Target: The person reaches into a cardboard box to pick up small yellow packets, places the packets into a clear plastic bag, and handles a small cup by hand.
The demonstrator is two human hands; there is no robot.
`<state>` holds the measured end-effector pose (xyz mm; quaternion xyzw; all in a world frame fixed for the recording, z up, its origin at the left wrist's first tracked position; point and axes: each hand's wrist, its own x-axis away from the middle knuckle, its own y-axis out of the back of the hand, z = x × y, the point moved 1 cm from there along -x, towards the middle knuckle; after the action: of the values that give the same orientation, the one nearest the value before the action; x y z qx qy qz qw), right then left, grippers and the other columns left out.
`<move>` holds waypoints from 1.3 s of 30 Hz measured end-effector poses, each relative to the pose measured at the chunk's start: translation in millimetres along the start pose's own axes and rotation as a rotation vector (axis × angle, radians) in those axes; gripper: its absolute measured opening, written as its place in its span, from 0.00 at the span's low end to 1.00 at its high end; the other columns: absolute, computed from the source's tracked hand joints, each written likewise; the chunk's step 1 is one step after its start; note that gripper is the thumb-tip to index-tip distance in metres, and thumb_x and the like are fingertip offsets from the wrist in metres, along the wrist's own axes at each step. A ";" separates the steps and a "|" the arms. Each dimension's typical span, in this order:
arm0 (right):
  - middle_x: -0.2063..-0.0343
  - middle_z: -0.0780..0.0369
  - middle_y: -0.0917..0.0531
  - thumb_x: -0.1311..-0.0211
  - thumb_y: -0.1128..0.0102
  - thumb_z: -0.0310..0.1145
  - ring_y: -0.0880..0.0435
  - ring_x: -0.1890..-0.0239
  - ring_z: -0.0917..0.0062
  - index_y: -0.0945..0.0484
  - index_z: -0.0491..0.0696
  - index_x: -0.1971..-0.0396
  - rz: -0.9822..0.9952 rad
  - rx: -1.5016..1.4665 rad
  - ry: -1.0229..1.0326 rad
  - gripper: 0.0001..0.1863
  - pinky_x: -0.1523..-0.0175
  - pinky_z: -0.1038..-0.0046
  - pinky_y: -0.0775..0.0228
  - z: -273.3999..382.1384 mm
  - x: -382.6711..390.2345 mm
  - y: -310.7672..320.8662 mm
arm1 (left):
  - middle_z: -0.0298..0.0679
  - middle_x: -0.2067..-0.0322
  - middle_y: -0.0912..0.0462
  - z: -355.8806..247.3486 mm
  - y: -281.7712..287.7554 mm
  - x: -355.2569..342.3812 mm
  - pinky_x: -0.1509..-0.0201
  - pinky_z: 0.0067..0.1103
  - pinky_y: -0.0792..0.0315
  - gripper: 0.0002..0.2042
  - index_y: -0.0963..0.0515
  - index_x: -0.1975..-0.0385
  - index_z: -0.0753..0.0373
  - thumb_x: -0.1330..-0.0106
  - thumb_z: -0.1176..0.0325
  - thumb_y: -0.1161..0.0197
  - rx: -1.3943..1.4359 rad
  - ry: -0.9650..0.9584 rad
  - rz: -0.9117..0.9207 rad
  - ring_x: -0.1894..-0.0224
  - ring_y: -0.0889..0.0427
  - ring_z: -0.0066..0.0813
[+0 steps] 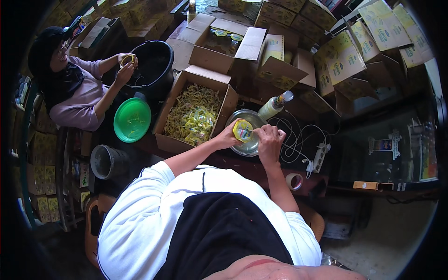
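Note:
My left hand (229,136) grips a small cup with a yellow printed top (243,131), held tilted over a steel bowl (242,150). My right hand (269,140) has its fingers closed at the cup's right edge; whatever sits between the fingertips is too small to make out. Just left of my hands, an open cardboard box (166,138) holds many pale yellowish strips and several crumpled yellow printed wrappers (198,127). A tall bottle (275,103) with a pale body stands behind the bowl.
A co-worker (79,93) holds a yellow ring by a black bucket (163,60). A green basin (122,116), grey bucket (107,161), power strip (319,157), tape roll (294,182) and dark glass-topped case (387,144) surround me. Open and stacked cartons (343,60) fill the back.

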<state>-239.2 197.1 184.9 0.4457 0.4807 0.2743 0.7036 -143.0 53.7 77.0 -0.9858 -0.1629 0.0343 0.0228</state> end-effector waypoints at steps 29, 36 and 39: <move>0.70 0.64 0.22 0.48 0.35 0.27 0.21 0.61 0.73 0.15 0.51 0.71 0.081 0.045 -0.273 0.05 0.51 0.67 0.39 8.0 -1.0 0.7 | 0.55 0.44 0.39 -0.5 -28.4 -12.4 0.33 0.36 0.43 0.39 0.52 0.35 0.56 0.42 0.72 0.32 -0.283 -0.066 -0.071 0.38 0.38 0.55; 0.71 0.64 0.21 0.47 0.37 0.27 0.21 0.61 0.72 0.14 0.52 0.71 0.131 0.025 -0.243 0.05 0.51 0.66 0.39 -0.8 3.2 8.3 | 0.56 0.44 0.38 15.9 -30.5 -10.8 0.33 0.37 0.43 0.40 0.51 0.35 0.55 0.42 0.69 0.30 -0.253 -0.050 -0.087 0.38 0.37 0.55; 0.71 0.64 0.21 0.47 0.36 0.28 0.21 0.61 0.72 0.14 0.53 0.71 0.145 0.018 -0.279 0.05 0.52 0.66 0.40 -4.7 8.7 14.4 | 0.55 0.45 0.36 12.1 -33.3 -13.6 0.33 0.37 0.44 0.40 0.50 0.35 0.57 0.45 0.71 0.31 -0.249 -0.101 -0.075 0.38 0.39 0.54</move>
<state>-239.6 212.5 193.4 0.5192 0.3472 0.2558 0.7379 -167.4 81.2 67.7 -0.9712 -0.2035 0.0625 -0.1068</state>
